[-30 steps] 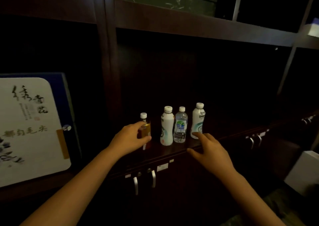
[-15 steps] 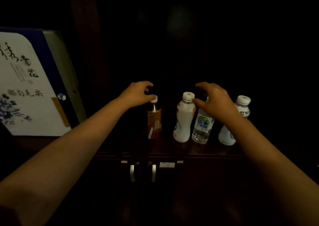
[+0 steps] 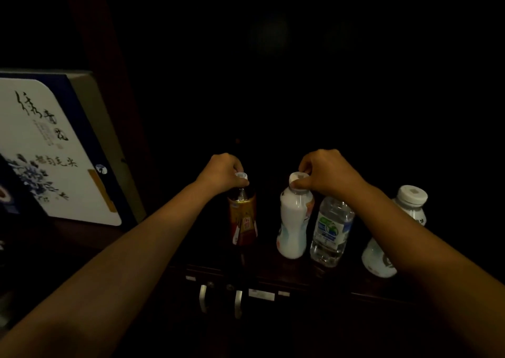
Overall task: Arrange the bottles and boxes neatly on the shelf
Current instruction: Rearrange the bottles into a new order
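Now left hand (image 3: 222,170) grips amber-filled bottle (image 3: 243,218); right hand (image 3: 329,173) grips white bottle (image 3: 293,226).

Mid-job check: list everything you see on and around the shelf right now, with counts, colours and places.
amber tea bottle: 1, amber with white cap, leftmost in row
white drink bottles: 2, white, second and far right
clear water bottle: 1, clear, third in row
gift box: 1, white and blue, standing in left compartment
shelf: 1, dark wood, under bottles
cabinet handles: 2, silver, below shelf
left hand: gripping tea bottle cap
right hand: gripping second bottle's cap
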Tool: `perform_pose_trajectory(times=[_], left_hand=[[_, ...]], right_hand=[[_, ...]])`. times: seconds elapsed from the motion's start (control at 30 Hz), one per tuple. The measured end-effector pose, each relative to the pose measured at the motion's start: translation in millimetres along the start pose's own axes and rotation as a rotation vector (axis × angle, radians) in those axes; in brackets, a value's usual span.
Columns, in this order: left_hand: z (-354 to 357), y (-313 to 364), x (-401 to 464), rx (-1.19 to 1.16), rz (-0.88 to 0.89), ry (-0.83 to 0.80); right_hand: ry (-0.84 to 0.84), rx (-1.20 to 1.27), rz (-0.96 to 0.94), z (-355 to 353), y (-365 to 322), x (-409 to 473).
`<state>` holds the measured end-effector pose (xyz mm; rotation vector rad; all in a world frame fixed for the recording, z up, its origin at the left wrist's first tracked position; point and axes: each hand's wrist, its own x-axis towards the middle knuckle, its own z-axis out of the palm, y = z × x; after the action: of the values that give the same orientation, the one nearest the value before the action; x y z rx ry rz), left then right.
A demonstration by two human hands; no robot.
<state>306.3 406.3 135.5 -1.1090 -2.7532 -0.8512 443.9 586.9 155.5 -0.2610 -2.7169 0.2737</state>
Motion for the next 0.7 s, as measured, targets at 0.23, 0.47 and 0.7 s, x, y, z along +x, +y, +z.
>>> perform_pose_trajectory(times=[0.23,0.47,0.7], left_hand=[[-4,1,4,-0.050,0.015,-0.025],[2,9,8,-0.047,0.056,-0.043],[6,9,13,-0.058,0.084,-0.030]], right_hand=[[-0.071,0.050,-0.034,-1,8,4],[-0.183,0.129,-0.091,-11,13,11],[-0.046,-0.053,0.044,-1,9,20]])
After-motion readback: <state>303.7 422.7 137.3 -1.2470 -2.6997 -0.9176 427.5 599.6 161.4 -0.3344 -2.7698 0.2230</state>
